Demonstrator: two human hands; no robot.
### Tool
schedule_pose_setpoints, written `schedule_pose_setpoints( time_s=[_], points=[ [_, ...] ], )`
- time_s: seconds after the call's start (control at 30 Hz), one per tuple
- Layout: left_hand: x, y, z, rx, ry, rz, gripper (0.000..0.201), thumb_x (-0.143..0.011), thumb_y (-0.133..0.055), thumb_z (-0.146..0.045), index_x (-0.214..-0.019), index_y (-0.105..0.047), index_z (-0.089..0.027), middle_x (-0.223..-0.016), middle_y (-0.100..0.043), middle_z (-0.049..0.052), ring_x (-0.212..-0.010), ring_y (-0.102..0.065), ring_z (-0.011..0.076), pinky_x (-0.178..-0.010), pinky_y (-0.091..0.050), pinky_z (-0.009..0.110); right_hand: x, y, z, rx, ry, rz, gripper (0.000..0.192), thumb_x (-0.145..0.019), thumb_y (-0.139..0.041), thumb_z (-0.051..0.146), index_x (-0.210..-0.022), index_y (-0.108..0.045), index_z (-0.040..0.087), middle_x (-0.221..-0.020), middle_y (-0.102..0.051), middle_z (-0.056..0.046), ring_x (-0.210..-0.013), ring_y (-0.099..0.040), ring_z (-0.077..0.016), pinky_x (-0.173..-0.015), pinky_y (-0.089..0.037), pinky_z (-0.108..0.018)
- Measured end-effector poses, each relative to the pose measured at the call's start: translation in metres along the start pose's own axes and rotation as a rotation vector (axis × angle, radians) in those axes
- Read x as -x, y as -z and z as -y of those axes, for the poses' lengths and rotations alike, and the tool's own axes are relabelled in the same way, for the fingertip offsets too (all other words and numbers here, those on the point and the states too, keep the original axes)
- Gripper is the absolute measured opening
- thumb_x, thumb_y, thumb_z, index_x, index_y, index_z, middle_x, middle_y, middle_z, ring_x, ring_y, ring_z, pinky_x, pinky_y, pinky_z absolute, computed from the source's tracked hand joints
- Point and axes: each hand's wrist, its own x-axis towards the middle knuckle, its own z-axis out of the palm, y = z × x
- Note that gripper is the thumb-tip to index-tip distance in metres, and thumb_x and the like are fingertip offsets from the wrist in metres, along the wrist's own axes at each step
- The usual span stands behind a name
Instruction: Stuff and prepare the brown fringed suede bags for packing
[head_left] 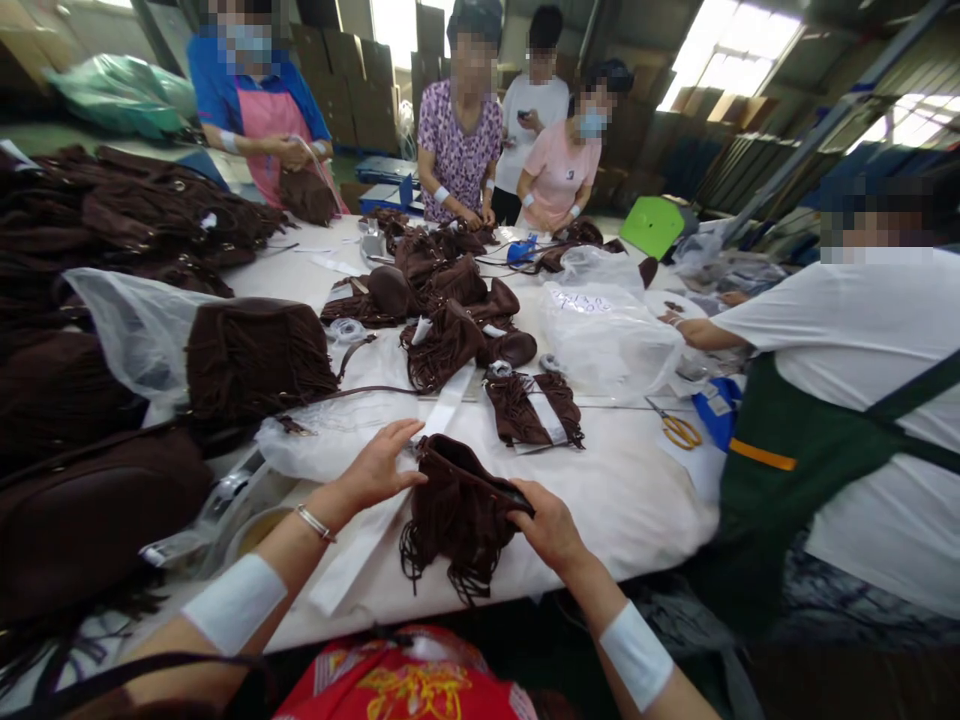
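Note:
A small dark brown fringed bag (457,520) is in front of me at the near edge of the table, its mouth gaping and its fringe hanging down. My right hand (551,522) grips the right end of the bag's rim, thumb on the near side. At the bag's left end, my left hand (386,462) is open, fingers stretched out and thumb apart. Its fingertips are close to the rim; whether they touch it I cannot tell. Just beyond lies a flat fringed piece (532,410) with a white paper band around it.
Brown bags are heaped at the left (112,220), with a larger fringed bag (255,345) nearer. More brown pieces (450,300) lie mid-table. Yellow-handled scissors (681,432) and a clear plastic bag (607,335) lie to the right. A co-worker in a green apron (787,480) stands at right; several people stand opposite.

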Motion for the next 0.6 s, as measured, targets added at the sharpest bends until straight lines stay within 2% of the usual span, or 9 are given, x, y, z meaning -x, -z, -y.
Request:
schedule_pose_setpoints(
  time_s=[0.07, 0.17, 0.27, 0.33, 0.43, 0.5, 0.6],
  points=[
    [-0.011, -0.002, -0.004, 0.036, -0.032, 0.054, 0.075, -0.072, -0.082, -0.031, -0.140, -0.052, -0.022, -0.141, -0.056, 0.013, -0.131, -0.053, 0.0291, -0.115, -0.041, 0.048, 0.000, -0.001, -0.001, -0.013, 0.004, -0.008, 0.049, -0.080, -0.060, 0.013, -0.127, -0.064, 0.026, -0.119, -0.071, -0.005, -0.112, -0.065, -0.0243, -0.102, -0.051, -0.043],
    [-0.023, -0.005, -0.013, 0.088, 0.004, 0.133, 0.070, -0.073, -0.078, -0.027, -0.138, -0.053, -0.019, -0.129, -0.064, 0.011, -0.118, -0.061, 0.0259, -0.106, -0.048, 0.044, 0.000, -0.002, -0.001, -0.017, 0.009, -0.025, 0.050, -0.077, -0.061, 0.011, -0.125, -0.065, 0.025, -0.118, -0.071, -0.006, -0.111, -0.066, -0.0250, -0.101, -0.051, -0.044],
    [-0.027, -0.006, -0.023, 0.115, 0.045, 0.187, 0.045, -0.074, -0.074, -0.028, -0.117, -0.065, -0.017, -0.104, -0.070, 0.006, -0.096, -0.065, 0.0218, -0.090, -0.052, 0.035, 0.001, 0.000, 0.004, -0.020, 0.002, -0.042, 0.049, -0.075, -0.065, 0.011, -0.122, -0.067, 0.023, -0.115, -0.072, -0.008, -0.110, -0.066, -0.0265, -0.100, -0.052, -0.045],
    [-0.024, -0.003, -0.030, 0.133, 0.061, 0.216, 0.024, -0.075, -0.071, -0.029, -0.097, -0.068, -0.018, -0.087, -0.068, 0.001, -0.082, -0.063, 0.0185, -0.077, -0.051, 0.029, 0.002, 0.006, 0.007, -0.064, 0.011, -0.030, 0.048, -0.073, -0.068, 0.012, -0.120, -0.068, 0.023, -0.113, -0.072, -0.008, -0.109, -0.066, -0.0267, -0.099, -0.052, -0.045],
    [-0.012, 0.005, -0.037, 0.194, 0.108, 0.239, 0.013, -0.079, -0.066, -0.030, -0.086, -0.067, -0.019, -0.075, -0.063, -0.002, -0.072, -0.058, 0.0159, -0.067, -0.046, 0.025, -0.002, 0.018, 0.000, -0.275, -0.009, 0.007, 0.047, -0.073, -0.075, 0.020, -0.119, -0.070, 0.025, -0.113, -0.073, -0.006, -0.107, -0.066, -0.0257, -0.100, -0.051, -0.044],
    [0.000, 0.009, -0.038, 0.249, 0.183, 0.243, 0.015, -0.080, -0.066, -0.032, -0.087, -0.067, -0.019, -0.074, -0.063, -0.003, -0.071, -0.058, 0.0161, -0.065, -0.045, 0.024, -0.008, 0.025, -0.014, -0.527, -0.147, -0.069, 0.042, -0.074, -0.077, 0.029, -0.115, -0.072, 0.022, -0.109, -0.075, -0.007, -0.102, -0.068, -0.0246, -0.095, -0.053, -0.041],
    [0.018, 0.010, -0.036, 0.281, 0.283, 0.242, 0.019, -0.079, -0.067, -0.037, -0.090, -0.068, -0.020, -0.077, -0.067, -0.002, -0.075, -0.063, 0.0189, -0.068, -0.048, 0.026, -0.029, 0.031, -0.043, -0.843, -0.500, -0.387, 0.041, -0.068, -0.083, 0.038, -0.101, -0.072, 0.017, -0.087, -0.074, -0.006, -0.080, -0.068, -0.0205, -0.072, -0.056, -0.032]
  ],
)
